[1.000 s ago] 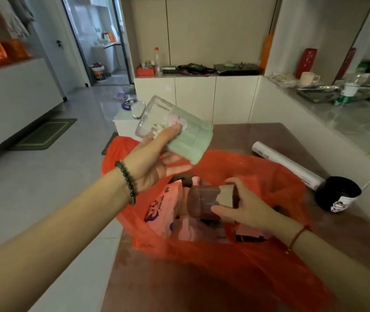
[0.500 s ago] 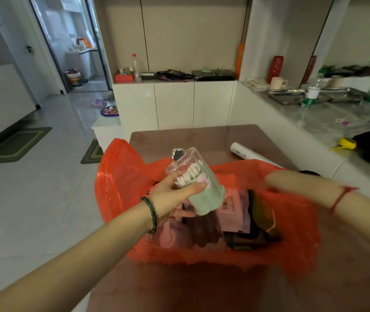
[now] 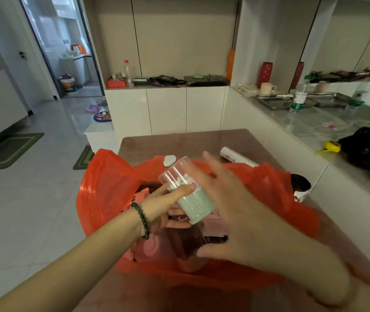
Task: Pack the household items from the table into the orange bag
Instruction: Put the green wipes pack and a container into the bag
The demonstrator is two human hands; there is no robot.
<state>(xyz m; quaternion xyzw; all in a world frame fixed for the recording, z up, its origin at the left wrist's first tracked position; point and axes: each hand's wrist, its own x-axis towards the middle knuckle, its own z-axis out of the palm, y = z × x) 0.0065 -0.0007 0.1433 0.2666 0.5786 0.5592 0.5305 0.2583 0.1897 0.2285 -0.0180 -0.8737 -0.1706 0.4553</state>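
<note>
One swab jar in left hand, tilted, clear lid up-left, over orange bag

1. Pale grey glossy tiled floor, reflecting daylight.
2. Glass sliding door with dark frame, far left.
3. Low white cabinet run under beige wall panels.
4. Grey marble-look counter, right.
5. Green bordered floor mat.

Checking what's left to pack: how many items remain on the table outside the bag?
2: a white roll behind the bag, a dark cup at its right. Others may be hidden.
</note>
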